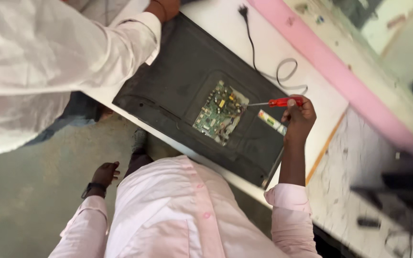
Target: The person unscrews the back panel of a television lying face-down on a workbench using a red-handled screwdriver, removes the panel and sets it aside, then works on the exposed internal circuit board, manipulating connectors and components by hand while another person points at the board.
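A dark flat television [178, 71] lies face down on a white table [225, 24], its back cut open over a green circuit board [218, 112]. My right hand [299, 119] grips a red-handled screwdriver [285, 102], whose metal tip touches the board's right edge. My left hand [106, 173], with a black watch on the wrist, hangs beside my body below the table edge, fingers curled and holding nothing. My pink shirt fills the lower middle of the view.
Another person in a white shirt stands at the upper left, a hand [164, 7] resting on the television's far corner. A black and grey power cord [264, 64] trails across the table. A pink wall strip [340, 71] runs on the right; dark tools [397, 196] lie on a worn surface.
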### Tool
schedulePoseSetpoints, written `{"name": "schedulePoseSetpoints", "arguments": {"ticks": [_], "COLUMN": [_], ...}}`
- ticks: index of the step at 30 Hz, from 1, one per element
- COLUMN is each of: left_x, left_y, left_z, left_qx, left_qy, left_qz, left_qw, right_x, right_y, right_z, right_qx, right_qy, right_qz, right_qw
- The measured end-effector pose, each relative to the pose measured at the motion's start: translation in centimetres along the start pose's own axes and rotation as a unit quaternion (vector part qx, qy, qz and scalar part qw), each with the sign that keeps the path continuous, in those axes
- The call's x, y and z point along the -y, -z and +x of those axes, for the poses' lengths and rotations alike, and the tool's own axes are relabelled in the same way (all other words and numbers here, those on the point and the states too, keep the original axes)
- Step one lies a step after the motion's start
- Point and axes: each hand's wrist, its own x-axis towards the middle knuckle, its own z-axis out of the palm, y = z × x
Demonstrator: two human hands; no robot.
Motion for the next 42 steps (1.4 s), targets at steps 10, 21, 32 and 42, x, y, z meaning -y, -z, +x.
{"name": "schedulePoseSetpoints", "arguments": {"ticks": [10,21,32,42], "left_x": [16.3,23.7,14.5,14.9], "left_y": [-12.2,-16.1,-14.2,-14.7], "left_z": [-6.3,-11.8,-10.1,-9.2], "left_qx": [-0.124,-0.164,-0.222,-0.21], "left_qy": [-0.074,-0.079,-0.192,-0.226], "left_qz": [-0.046,0.303,0.29,0.306], "left_qw": [0.988,0.935,0.911,0.901], "right_x": [-5.4,-8.2,-8.8,-9.7], "right_y": [-3.6,-6.5,-5.8,-6.1], "right_z": [11.7,17.1,17.3,17.3], "right_qx": [0.19,0.296,0.288,0.297], "right_qy": [-0.074,-0.115,-0.12,-0.117], "right_qz": [-0.068,-0.125,-0.117,-0.109], "right_qw": [0.977,0.94,0.943,0.941]}}
